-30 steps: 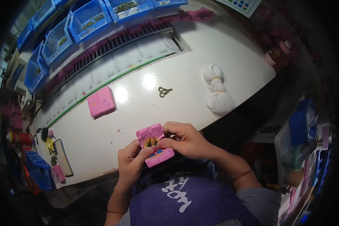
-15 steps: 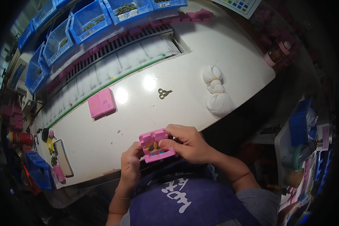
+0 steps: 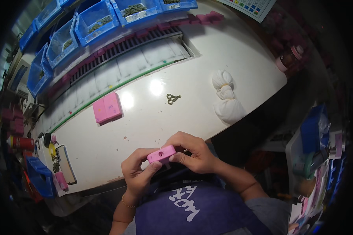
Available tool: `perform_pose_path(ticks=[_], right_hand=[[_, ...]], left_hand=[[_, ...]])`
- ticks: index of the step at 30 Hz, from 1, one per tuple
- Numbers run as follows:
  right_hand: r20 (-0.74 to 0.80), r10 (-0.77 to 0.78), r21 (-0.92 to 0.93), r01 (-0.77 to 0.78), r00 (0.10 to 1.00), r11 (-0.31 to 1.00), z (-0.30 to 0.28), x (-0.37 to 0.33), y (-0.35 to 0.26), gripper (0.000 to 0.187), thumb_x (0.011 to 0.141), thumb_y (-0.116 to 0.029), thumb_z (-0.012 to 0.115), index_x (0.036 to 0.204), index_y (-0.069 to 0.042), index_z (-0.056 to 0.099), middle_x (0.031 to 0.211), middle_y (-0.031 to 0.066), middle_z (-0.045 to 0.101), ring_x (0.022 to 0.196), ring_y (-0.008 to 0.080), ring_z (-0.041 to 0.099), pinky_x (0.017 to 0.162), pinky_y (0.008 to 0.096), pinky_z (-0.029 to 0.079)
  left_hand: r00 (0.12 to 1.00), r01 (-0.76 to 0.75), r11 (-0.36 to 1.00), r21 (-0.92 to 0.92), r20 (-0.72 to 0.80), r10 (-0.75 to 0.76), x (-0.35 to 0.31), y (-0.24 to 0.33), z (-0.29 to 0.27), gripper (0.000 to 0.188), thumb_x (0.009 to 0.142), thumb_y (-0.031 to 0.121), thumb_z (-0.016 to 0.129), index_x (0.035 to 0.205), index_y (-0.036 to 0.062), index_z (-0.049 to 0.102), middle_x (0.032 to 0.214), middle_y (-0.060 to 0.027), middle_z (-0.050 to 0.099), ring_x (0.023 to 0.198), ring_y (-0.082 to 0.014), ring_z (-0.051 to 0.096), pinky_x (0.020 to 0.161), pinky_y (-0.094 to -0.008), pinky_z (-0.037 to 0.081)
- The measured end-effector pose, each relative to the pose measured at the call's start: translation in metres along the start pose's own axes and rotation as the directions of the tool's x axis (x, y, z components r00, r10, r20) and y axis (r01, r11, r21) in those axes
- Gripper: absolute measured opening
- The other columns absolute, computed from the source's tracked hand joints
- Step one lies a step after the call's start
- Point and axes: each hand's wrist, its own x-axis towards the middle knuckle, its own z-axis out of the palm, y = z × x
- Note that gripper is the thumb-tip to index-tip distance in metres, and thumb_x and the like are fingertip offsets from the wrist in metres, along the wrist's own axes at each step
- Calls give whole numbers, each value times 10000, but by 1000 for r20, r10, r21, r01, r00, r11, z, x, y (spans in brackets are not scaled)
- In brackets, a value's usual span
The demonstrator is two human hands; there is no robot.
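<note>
While both hands meet near the front edge of the counter (image 3: 145, 121), the pink block (image 3: 164, 152) is held between them, just above the dark purple apron (image 3: 164, 215), with a narrow side that has a small round hole turned toward the camera. The left hand (image 3: 138, 166) has its grip pinching the block's left end, thumb along the near side and fingers curled around the back. The right hand (image 3: 194, 154) has its grip pinching the other end, thumb tip at the near right corner and the remaining fingers bent behind it. Beyond the hands, a pair of scissors (image 3: 173, 98) lies flat on the counter. Two pink slabs (image 3: 107, 108) sit side by side to the left of it, and a tied white cloth bundle (image 3: 229, 109) rests to the right, near the counter's edge. Farther back, blue bins (image 3: 96, 25) stand in a row, several holding small pieces too tiny to make out.
</note>
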Motion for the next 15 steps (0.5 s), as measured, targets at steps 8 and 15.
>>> perform_pose_path(ticks=[8, 15], right_hand=[[-102, 75, 65, -68, 992, 996, 25, 17, 15, 250, 974, -183, 634, 1163, -25, 592, 969, 51, 623, 745, 103, 568, 644, 266, 472], [-133, 106, 363, -51, 985, 930, 35, 18, 36, 289, 1030, -180, 539, 1241, 15, 509, 1113, 84, 569, 905, 121, 603, 801, 271, 516]], left_hand=[[990, 99, 987, 126, -108, -86, 3, -7, -6, 302, 911, 111, 702, 1156, -57, 648, 1020, -125, 697, 933, -148, 656, 873, -292, 511], [984, 82, 993, 81, -167, -67, 10, -21, -10, 275, 945, 89, 652, 1183, -48, 638, 1068, -112, 677, 966, -146, 639, 885, -287, 498]])
